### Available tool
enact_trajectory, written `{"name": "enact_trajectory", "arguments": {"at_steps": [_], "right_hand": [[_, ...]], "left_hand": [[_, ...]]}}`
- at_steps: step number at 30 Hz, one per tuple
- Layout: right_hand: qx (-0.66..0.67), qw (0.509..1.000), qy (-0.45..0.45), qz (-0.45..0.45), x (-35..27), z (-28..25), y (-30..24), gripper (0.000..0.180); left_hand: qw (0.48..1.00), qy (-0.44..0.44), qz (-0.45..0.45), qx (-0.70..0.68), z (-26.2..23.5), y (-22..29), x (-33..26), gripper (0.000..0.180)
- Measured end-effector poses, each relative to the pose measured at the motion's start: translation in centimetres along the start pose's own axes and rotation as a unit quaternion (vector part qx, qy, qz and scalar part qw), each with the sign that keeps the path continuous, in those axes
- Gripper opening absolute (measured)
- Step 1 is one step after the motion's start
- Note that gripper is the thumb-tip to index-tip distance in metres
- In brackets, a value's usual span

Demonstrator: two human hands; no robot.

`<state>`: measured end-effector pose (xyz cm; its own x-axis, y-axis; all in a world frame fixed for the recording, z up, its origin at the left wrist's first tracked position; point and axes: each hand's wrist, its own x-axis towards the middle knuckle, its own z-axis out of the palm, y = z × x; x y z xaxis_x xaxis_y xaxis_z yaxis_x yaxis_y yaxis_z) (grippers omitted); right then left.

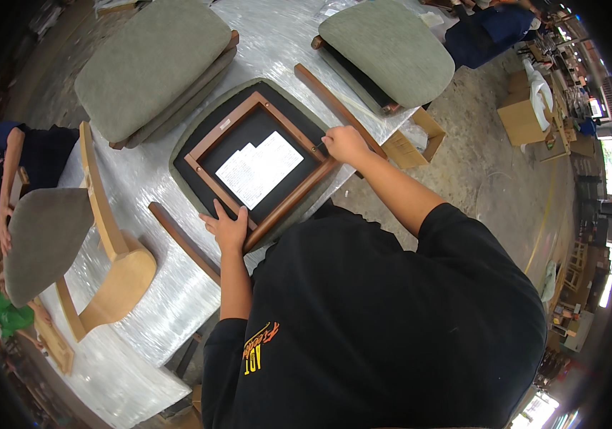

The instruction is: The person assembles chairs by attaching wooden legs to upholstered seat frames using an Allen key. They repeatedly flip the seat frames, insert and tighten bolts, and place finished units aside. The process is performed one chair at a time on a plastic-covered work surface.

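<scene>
A padded seat lies upside down on the wrapped table, its grey-green edge (179,150) showing around a black underside. On it sits a brown wooden frame (243,109), and inside that a white printed sheet (266,171). My left hand (227,229) rests with spread fingers on the frame's near left corner. At the right corner, my right hand (346,145) is closed around a thin dark tool, its tip by a hole in the frame; the fist hides most of it. Loose brown wooden bars lie either side, one left (183,239) and one right (340,109).
Stacked grey-green seats stand at the far left (156,68) and far right (395,53). A pale wooden chair frame (120,250) and a grey cushion (52,239) are left, near a person in dark clothes (41,157). Beyond the right edge is an open cardboard box (431,136).
</scene>
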<state>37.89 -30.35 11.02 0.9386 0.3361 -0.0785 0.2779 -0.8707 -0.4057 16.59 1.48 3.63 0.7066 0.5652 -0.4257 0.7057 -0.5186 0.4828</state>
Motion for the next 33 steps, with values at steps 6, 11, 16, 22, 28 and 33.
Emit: {"name": "enact_trajectory", "arguments": {"at_steps": [6, 11, 16, 22, 28, 33], "right_hand": [[-0.111, 0.993, -0.042, 0.020, -0.3, 0.8, -2.9, 0.026], [-0.128, 0.989, -0.059, 0.050, 1.2, 1.7, -4.5, 0.024], [-0.231, 0.945, -0.160, -0.169, 1.2, 0.8, -4.3, 0.015], [-0.228, 0.934, -0.187, -0.201, 2.6, -2.2, -4.8, 0.014], [-0.125, 0.990, -0.015, -0.066, 4.2, -2.1, -2.9, 0.025], [-0.100, 0.990, 0.076, 0.056, 2.0, -3.2, -3.0, 0.046]], "left_hand": [[1.000, -0.009, -0.003, 0.010, -0.2, 0.0, -0.1, 0.102], [1.000, -0.013, -0.004, 0.007, -0.6, 0.1, -0.3, 0.102], [1.000, -0.019, -0.011, 0.006, -1.2, 0.2, -0.5, 0.102], [1.000, -0.018, -0.006, -0.017, -1.4, -0.3, -0.7, 0.102], [0.999, -0.008, 0.003, -0.043, -1.5, -0.5, -0.9, 0.101], [0.997, 0.059, 0.042, -0.012, -1.4, 0.0, 0.0, 0.094]]}}
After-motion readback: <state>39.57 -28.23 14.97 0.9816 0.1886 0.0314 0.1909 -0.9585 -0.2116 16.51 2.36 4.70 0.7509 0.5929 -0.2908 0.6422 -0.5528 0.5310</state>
